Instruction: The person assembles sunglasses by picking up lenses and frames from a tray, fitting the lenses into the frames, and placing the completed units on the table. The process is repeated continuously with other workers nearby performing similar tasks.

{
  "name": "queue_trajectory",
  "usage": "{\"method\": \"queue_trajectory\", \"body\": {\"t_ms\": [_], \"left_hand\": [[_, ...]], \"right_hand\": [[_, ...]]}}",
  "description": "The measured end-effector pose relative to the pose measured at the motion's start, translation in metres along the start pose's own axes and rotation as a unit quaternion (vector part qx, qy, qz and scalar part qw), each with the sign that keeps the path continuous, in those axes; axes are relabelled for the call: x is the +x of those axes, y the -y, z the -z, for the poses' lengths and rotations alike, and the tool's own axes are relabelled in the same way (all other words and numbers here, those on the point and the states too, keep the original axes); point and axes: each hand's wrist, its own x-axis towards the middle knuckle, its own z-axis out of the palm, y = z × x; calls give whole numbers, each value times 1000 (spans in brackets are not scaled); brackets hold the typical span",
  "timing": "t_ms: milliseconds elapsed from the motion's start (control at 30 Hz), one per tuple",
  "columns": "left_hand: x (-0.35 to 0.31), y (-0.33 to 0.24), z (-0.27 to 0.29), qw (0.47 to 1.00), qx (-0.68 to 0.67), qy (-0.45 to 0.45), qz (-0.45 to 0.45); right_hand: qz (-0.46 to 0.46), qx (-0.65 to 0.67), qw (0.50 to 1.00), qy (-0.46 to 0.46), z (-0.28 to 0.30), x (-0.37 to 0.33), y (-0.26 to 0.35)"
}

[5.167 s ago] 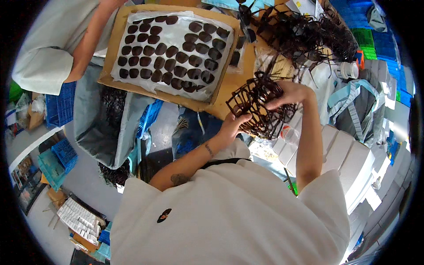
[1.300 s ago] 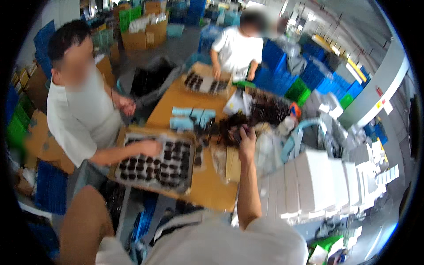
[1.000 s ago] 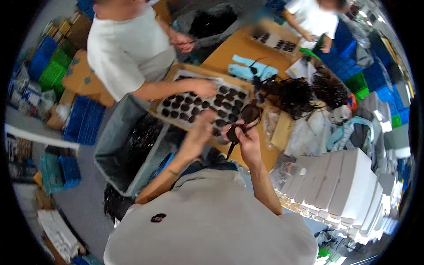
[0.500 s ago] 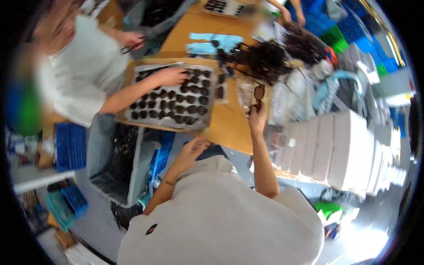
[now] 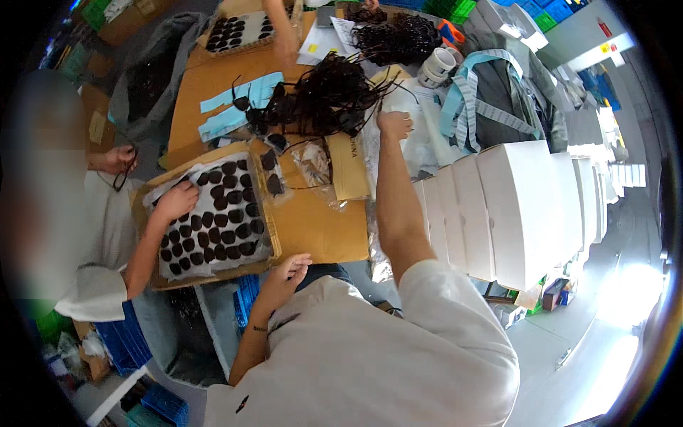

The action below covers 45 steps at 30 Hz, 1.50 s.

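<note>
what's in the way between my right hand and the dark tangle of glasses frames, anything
Nothing solid visible: a few thin strands of the dark tangle stick out toward your right hand. The white cylinder stands off to the far side, clear of that path.

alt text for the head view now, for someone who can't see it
A person's right hand is stretched out beside a tangled heap of dark eyewear, the left hand near the table's edge. A co-worker's hand is over dark lenses in a cardboard tray; white boxes stand at right.
</note>
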Motion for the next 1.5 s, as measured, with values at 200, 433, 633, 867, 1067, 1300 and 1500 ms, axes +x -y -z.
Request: {"method": "queue_trajectory", "body": {"t_ms": [200, 433, 633, 867, 1067, 1300, 1500], "left_hand": [[26, -14, -1, 999, -1, 18, 28], [45, -22, 4, 999, -26, 25, -3], [63, -35, 15, 998, -32, 54, -31], [79, -43, 13, 986, -144, 78, -23], [135, -94, 14, 974, -188, 57, -108], [188, -173, 27, 874, -445, 116, -155], [160, -100, 12, 870, -478, 123, -7]], "right_hand": [[125, -249, 941, 191, -31, 31, -34], [269, -319, 895, 159, -13, 90, -18], [295, -334, 876, 184, 10, 162, 9], [262, -109, 957, -56, 162, 88, 99], [382, 281, 876, -82, 268, -61, 123], [235, 500, 821, 143, 191, -185, 64], [130, 494, 759, 404, 118, -221, -34]]}}
